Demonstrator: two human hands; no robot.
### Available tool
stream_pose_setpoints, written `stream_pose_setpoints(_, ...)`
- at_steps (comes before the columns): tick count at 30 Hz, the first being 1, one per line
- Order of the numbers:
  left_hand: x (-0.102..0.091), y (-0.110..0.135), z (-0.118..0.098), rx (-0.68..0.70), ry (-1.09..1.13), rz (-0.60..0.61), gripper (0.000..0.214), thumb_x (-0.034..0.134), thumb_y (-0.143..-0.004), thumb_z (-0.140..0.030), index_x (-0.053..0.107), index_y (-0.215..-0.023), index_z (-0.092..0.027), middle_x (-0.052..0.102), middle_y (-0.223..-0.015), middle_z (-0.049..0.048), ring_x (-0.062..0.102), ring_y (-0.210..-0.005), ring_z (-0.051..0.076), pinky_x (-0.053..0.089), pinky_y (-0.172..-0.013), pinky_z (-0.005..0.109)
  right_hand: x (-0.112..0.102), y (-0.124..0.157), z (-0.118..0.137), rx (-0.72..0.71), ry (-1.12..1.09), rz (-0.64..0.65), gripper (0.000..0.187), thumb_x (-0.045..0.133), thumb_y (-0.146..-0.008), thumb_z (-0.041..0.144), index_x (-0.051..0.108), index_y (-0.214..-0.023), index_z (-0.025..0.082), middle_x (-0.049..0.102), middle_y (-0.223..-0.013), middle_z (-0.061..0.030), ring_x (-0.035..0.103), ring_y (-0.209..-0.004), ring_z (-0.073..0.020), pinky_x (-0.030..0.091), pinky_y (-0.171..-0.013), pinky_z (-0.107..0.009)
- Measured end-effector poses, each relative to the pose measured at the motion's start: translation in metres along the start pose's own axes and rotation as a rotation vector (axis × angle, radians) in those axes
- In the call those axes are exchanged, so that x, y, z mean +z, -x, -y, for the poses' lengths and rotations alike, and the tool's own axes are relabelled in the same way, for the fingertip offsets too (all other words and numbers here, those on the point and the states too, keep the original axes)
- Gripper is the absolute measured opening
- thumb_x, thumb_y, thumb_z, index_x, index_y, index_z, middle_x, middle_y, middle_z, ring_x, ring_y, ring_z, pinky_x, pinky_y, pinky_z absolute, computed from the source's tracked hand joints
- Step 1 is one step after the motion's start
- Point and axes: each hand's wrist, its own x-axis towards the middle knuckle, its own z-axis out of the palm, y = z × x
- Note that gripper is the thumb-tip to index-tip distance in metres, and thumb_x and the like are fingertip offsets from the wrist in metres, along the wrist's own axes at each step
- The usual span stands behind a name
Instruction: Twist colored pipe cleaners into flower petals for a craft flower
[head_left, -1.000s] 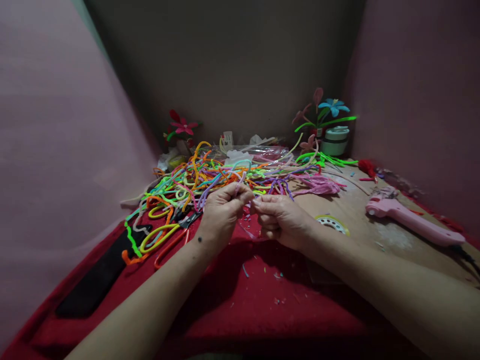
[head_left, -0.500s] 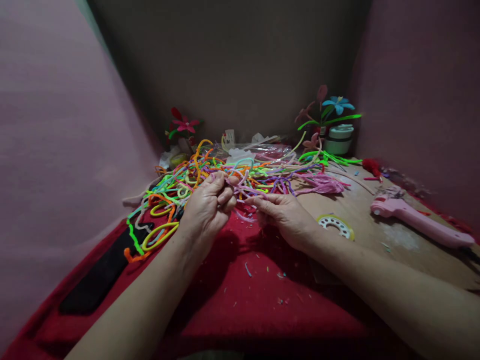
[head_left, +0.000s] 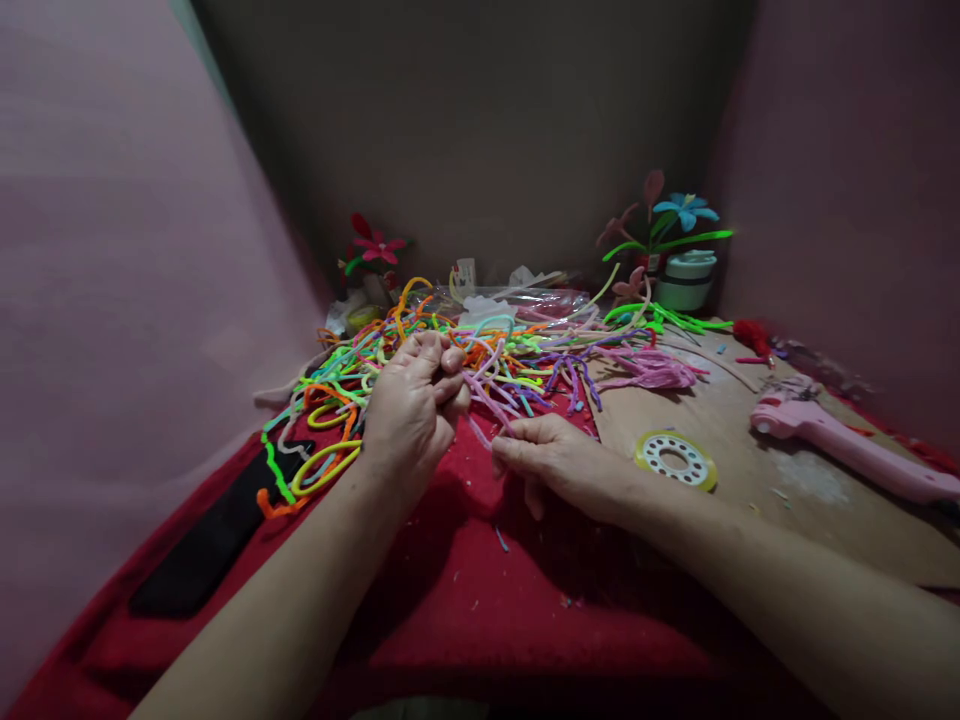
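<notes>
My left hand (head_left: 416, 400) is closed around one end of some lilac-pink pipe cleaners (head_left: 486, 398). Strands run out from its fingertips toward my right hand (head_left: 551, 455), whose thumb and forefinger pinch a pink strand lower and to the right. The fingers of my left hand hide most of what it grips. Behind both hands spreads a tangled heap of pipe cleaners (head_left: 352, 345) in orange, green, yellow, purple and other colours. A bundle of pink pipe cleaners (head_left: 652, 368) lies beyond my right hand.
Right of my hands, a tape roll (head_left: 675, 460) and a pink glue gun (head_left: 847, 435) lie on a brown board (head_left: 817, 490). A black flat object (head_left: 195, 540) rests at left on the red cloth (head_left: 480, 620). Pipe-cleaner flowers (head_left: 686, 210) and a pale green container (head_left: 686, 280) stand behind.
My right hand has moved down, with the pink strand still pinched. My left hand stays closed in nearly the same place. The whole view has shifted slightly.
</notes>
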Motion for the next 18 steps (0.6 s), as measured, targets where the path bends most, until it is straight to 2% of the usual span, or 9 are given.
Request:
stream_pose_setpoints(4, -0.001, -0.002, -0.003, 0.034, -0.073, -0.036, 0.016, 0.044, -0.086, -0.012, 0.045, -0.070, -0.016, 0.044, -0.055, -0.0051, 0.027, -0.034, 0.001, 0.021, -0.034, 0.012, 0.000, 0.001, 0.001, -0.001, -0.062, 0.008, 0.030, 0.044, -0.087, 0.032, 0.051, -0.062, 0.017, 0.049, -0.047, 0.0038, 0.041, -0.033, -0.0060, 0.030, -0.037, -0.019)
stream_pose_setpoints(10, -0.008, -0.009, -0.005, 0.072, -0.016, -0.026, 0.014, 0.045, -0.087, -0.016, 0.051, -0.075, -0.014, 0.048, -0.056, -0.0034, 0.031, -0.035, 0.002, 0.024, -0.034, 0.012, 0.000, 0.001, -0.001, 0.022, -0.203, 0.054, 0.031, 0.048, -0.084, 0.037, 0.047, -0.059, 0.018, 0.037, -0.039, 0.0074, 0.033, -0.030, -0.0063, 0.032, -0.034, -0.020)
stream_pose_setpoints(12, -0.011, -0.016, -0.005, 0.100, 0.049, -0.054, 0.013, 0.046, -0.087, -0.016, 0.053, -0.077, -0.014, 0.053, -0.060, -0.0009, 0.042, -0.041, 0.004, 0.034, -0.040, 0.014, -0.003, -0.001, -0.001, -0.017, -0.306, -0.002, 0.032, 0.051, -0.082, 0.038, 0.045, -0.058, 0.019, 0.036, -0.040, 0.0078, 0.030, -0.031, -0.0057, 0.032, -0.033, -0.020)
stream_pose_setpoints(14, -0.015, -0.023, -0.003, 0.136, 0.109, -0.158, 0.014, 0.044, -0.087, -0.015, 0.053, -0.076, -0.014, 0.057, -0.064, 0.0016, 0.052, -0.050, 0.007, 0.044, -0.050, 0.017, -0.006, -0.003, -0.001, -0.063, -0.415, -0.089, 0.031, 0.055, -0.080, 0.040, 0.045, -0.060, 0.018, 0.037, -0.042, 0.0081, 0.029, -0.033, -0.0053, 0.032, -0.033, -0.019)
stream_pose_setpoints(16, -0.019, -0.029, 0.000, 0.145, 0.111, -0.274, 0.015, 0.044, -0.085, -0.010, 0.053, -0.073, -0.013, 0.057, -0.063, 0.0018, 0.055, -0.054, 0.008, 0.046, -0.054, 0.018, -0.011, -0.005, 0.000, -0.099, -0.499, -0.162, 0.029, 0.057, -0.079, 0.042, 0.047, -0.064, 0.018, 0.038, -0.044, 0.0082, 0.030, -0.034, -0.0054, 0.033, -0.034, -0.019)
stream_pose_setpoints(18, -0.022, -0.029, 0.004, 0.062, 0.029, -0.253, 0.011, 0.049, -0.080, -0.006, 0.054, -0.073, -0.011, 0.056, -0.061, 0.0012, 0.054, -0.050, 0.008, 0.045, -0.051, 0.019, -0.014, -0.007, 0.000, -0.142, -0.535, -0.214, 0.030, 0.057, -0.079, 0.043, 0.047, -0.066, 0.018, 0.039, -0.045, 0.0081, 0.032, -0.035, -0.0058, 0.035, -0.035, -0.020)
